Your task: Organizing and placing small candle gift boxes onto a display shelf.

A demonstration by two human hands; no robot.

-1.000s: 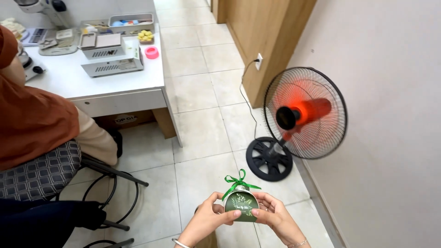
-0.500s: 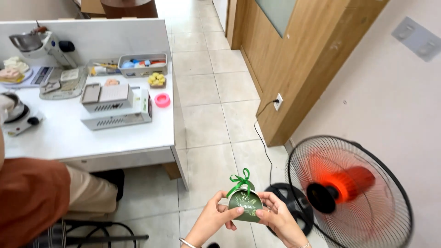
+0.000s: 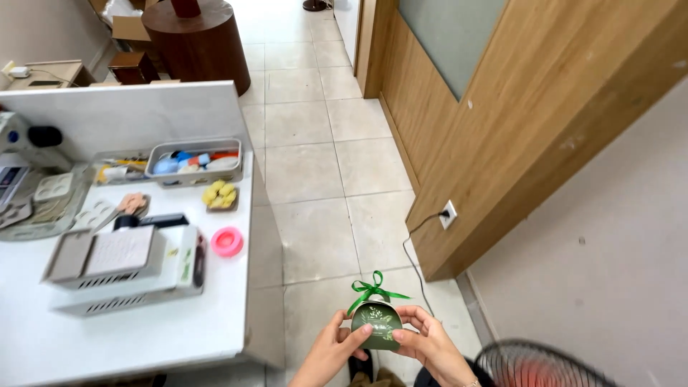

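One small dark green gift box (image 3: 377,326) with a rounded top, a pale leaf pattern on its front and one bright green ribbon bow (image 3: 373,289) tied at its peak is held by two hands at the bottom of the view, above the tiled floor (image 3: 315,172) and well apart from the right edge of the table. The left hand (image 3: 334,351) closes on the box's left side with its thumb laid across the lower front; the right hand (image 3: 430,345) closes on the right side, thumb at the lower front edge and fingers curled behind. The box stands upright between them. One white table (image 3: 143,330) occupies the left of the view. It carries one grey box-shaped machine (image 3: 122,269) near its front, one round pink dish (image 3: 227,241) near its right edge, one small tray of yellow pieces (image 3: 219,195) beyond that, and one grey plastic bin of mixed coloured items (image 3: 193,160) against the white partition panel (image 3: 129,118) at its far edge. One electric fan with a black grille (image 3: 537,365) shows partly at the lower right corner of the view.
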